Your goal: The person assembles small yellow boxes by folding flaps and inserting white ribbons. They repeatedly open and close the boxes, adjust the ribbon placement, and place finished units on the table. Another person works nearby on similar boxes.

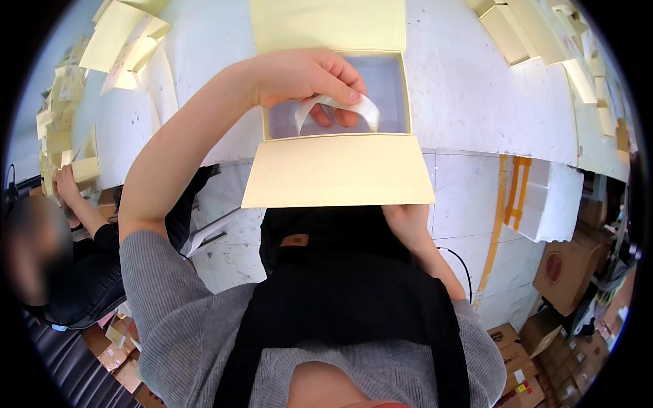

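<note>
In front of me on the white table lies an open pale yellow box [407, 95] with a greyish-lavender inside. One cream panel [340, 170] of it hangs over the table's near edge toward me, and another panel [328, 26] lies folded out on the far side. My left hand [316, 80] reaches over the box, thumb and fingers closed on an arched white ribbon [369, 113]. The ribbon's ends come down close to the box's near wall. My right hand [407, 221] is at the underside of the near panel's right corner; its fingers are hidden there.
Cream boxes stand along the table at the far left [126, 41] and far right [513, 34]. A co-worker's hand [66, 185] touches boxes at the left. Below the table's right part is a white bin [544, 200] with orange tape. Brown cartons [568, 268] are stacked at the right.
</note>
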A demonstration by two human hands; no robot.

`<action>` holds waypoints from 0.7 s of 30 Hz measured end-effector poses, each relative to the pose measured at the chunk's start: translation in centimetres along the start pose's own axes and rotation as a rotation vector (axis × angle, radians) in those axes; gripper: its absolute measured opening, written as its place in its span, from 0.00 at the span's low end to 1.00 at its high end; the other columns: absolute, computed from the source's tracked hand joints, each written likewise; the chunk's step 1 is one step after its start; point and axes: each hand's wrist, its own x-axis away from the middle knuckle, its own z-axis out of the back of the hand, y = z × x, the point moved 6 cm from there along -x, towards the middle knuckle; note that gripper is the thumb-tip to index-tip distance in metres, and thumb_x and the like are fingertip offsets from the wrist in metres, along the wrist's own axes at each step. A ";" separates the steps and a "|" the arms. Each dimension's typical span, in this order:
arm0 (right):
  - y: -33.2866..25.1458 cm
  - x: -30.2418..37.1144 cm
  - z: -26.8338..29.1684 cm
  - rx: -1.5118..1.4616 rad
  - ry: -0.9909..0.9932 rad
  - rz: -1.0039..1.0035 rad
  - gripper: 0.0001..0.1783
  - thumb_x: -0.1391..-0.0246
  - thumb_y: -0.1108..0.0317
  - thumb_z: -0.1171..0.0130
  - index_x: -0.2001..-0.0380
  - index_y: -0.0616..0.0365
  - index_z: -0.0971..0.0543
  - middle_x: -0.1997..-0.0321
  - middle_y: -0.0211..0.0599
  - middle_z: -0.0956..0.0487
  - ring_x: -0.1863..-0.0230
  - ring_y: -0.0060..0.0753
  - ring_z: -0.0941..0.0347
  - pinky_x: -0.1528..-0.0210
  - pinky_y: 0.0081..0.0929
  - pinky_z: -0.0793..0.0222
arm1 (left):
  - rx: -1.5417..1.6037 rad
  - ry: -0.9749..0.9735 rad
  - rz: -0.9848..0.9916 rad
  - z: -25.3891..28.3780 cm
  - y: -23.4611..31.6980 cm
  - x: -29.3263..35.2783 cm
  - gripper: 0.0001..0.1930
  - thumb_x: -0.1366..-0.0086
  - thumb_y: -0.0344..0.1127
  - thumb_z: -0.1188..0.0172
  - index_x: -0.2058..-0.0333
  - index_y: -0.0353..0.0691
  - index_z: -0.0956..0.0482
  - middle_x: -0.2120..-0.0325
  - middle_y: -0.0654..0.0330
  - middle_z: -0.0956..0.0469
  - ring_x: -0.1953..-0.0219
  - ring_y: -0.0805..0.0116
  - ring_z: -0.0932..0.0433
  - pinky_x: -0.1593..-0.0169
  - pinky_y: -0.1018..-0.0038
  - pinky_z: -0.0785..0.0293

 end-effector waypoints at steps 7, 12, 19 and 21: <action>1.8 1.6 -0.9 0.324 -0.095 0.045 0.08 0.51 0.76 0.40 0.65 0.64 0.22 0.77 0.44 0.22 0.78 0.32 0.24 0.75 0.29 0.30 | 0.230 -0.150 -0.245 0.0 1.4 0.5 0.23 0.40 0.24 0.45 0.44 0.37 0.28 0.67 0.58 0.18 0.62 0.75 0.19 0.54 0.82 0.26; 2.0 0.7 -1.3 -0.043 -0.220 -0.336 0.09 0.46 0.79 0.42 0.61 0.68 0.26 0.68 0.37 0.23 0.73 0.27 0.25 0.73 0.22 0.29 | 0.175 -0.199 -0.176 0.8 -0.2 0.1 0.27 0.45 0.16 0.46 0.45 0.35 0.28 0.62 0.57 0.18 0.59 0.75 0.19 0.50 0.79 0.26; -3.0 0.5 -2.1 0.299 0.086 0.329 0.09 0.50 0.82 0.40 0.63 0.67 0.26 0.69 0.39 0.23 0.73 0.26 0.28 0.73 0.20 0.33 | 0.079 -0.023 -0.232 1.4 -0.2 1.1 0.28 0.43 0.22 0.43 0.41 0.35 0.33 0.60 0.54 0.19 0.57 0.69 0.20 0.50 0.76 0.25; -4.8 1.2 -2.4 0.203 0.015 0.456 0.07 0.46 0.79 0.43 0.63 0.67 0.25 0.64 0.43 0.22 0.72 0.33 0.27 0.72 0.20 0.32 | -0.051 0.066 -0.195 1.7 -0.3 1.3 0.28 0.42 0.25 0.41 0.41 0.34 0.34 0.61 0.52 0.19 0.58 0.68 0.20 0.52 0.75 0.25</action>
